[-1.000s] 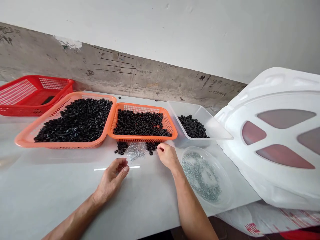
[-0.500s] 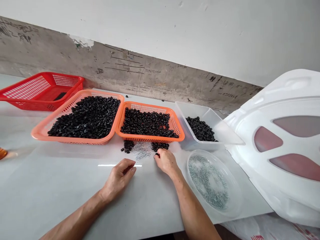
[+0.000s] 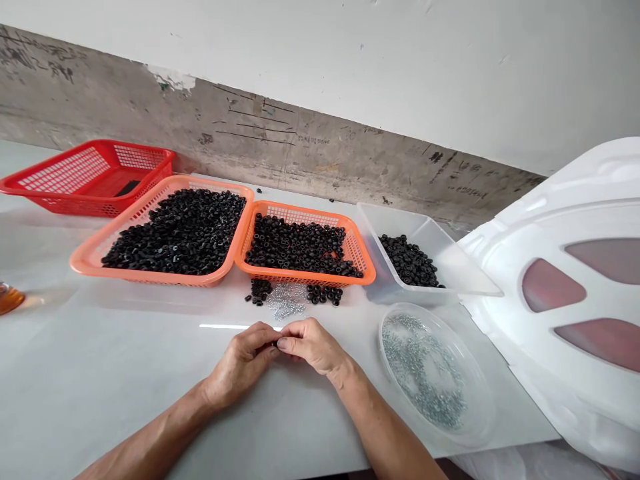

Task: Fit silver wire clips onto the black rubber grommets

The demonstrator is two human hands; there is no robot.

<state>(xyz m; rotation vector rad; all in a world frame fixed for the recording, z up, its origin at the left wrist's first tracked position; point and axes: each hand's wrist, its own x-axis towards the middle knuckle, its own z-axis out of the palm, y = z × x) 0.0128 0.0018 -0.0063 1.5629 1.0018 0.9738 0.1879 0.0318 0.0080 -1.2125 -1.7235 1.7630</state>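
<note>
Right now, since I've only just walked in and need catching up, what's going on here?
A person stands at a white table with the left hand and right hand together at the fingertips; whether they hold anything is hidden. Just beyond lie small black rings and tiny silvery pieces. More rings fill a large orange basket and a smaller orange basket, and a clear round dish holds silvery pieces.

Black rings (image 3: 299,245) at 12 o'clock: matt, rubber or plastic, cannot tell which. Small metal fasteners (image 3: 286,300): bright, silvery. Orange basket (image 3: 300,279): smooth moulded plastic mesh. Clear plastic tub (image 3: 373,253), round plastic dish (image 3: 487,400) at 2–3 o'clock: glossy. Tabletop (image 3: 100,347): smooth, glossy white. Wall base (image 3: 350,173): rough bare concrete.
</note>
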